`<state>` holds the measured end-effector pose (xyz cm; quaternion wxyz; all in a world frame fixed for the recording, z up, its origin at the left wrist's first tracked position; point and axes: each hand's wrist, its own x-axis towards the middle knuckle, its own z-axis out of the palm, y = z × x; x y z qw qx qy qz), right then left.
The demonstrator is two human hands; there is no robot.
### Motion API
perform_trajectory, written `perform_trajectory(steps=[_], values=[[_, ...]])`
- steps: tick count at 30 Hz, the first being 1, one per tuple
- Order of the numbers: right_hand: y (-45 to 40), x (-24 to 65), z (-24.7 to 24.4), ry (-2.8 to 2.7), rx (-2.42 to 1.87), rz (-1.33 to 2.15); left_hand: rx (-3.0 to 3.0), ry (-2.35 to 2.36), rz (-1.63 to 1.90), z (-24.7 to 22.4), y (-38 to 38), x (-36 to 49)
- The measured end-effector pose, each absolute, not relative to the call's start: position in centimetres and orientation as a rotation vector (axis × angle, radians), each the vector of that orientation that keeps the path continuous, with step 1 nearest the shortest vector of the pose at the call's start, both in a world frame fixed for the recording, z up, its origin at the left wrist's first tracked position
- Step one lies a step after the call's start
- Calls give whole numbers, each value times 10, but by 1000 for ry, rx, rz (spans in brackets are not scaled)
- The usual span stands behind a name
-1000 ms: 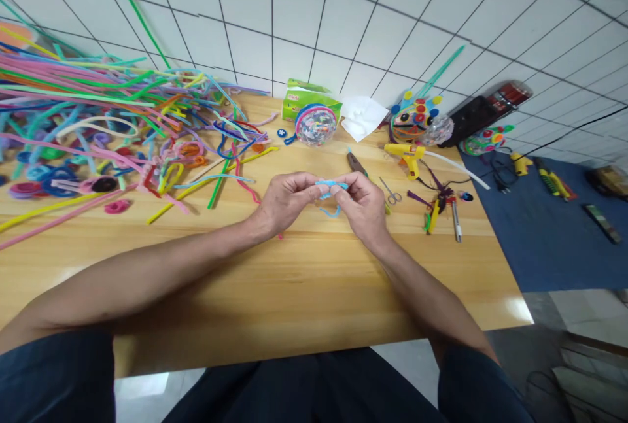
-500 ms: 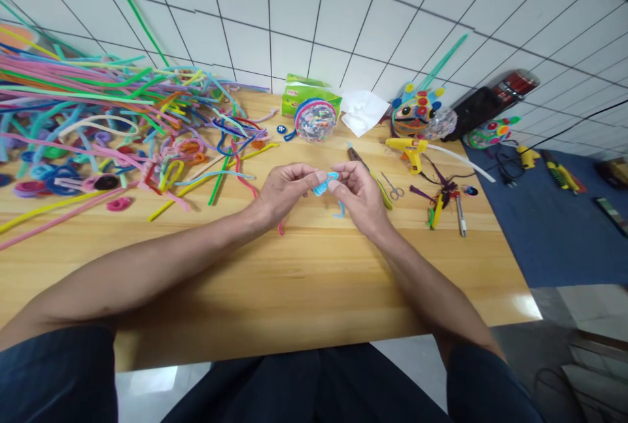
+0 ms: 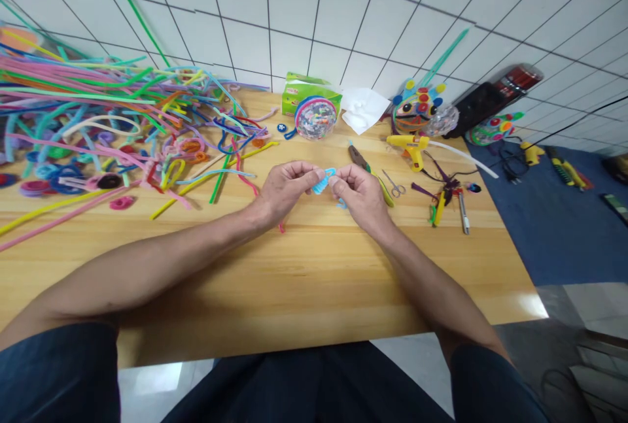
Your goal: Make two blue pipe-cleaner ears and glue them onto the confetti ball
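Observation:
A small light blue pipe cleaner piece [image 3: 322,183], bent into close folds, is held between both hands above the wooden table [image 3: 294,266]. My left hand [image 3: 289,191] pinches its left side between thumb and fingers. From the right, my right hand [image 3: 362,194] grips the other side, thumb and index finger pressed together. A short light blue end shows just below the right fingers. Pliers [image 3: 360,158] and small scissors [image 3: 395,184] lie right of my right hand. Pink pipe cleaner pieces lie partly hidden behind my left hand.
Many coloured pipe cleaners [image 3: 98,96] are heaped at the left. At the back stand a green box [image 3: 304,91], a round sequined piece [image 3: 316,118] and white paper [image 3: 364,109]. A yellow glue gun [image 3: 411,148], decorated figure [image 3: 416,112] and pen [image 3: 464,212] are at the right.
The fingers of my right hand have closed in a little around the light blue piece, and its lower end is more covered. My left hand has hardly moved.

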<state>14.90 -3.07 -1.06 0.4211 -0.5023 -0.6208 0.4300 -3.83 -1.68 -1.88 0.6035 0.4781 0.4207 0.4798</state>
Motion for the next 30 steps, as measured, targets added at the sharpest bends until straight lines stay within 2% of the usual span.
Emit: perform_trajectory(steps=[15,19,25,30], values=[[-26,149,-4,-1589,-1187,1085,1132,874,1035,-28,-13,-40],[-24,154,5,-1613,-1107,1191,1102,861,1073,-13,-16,-38],[-24,161,20,-1542,-1041,1392,1087,865,953,1,-22,-35],[-21,160,24,-1304,-986,1505,1731,1061,1172,0,-34,-42]])
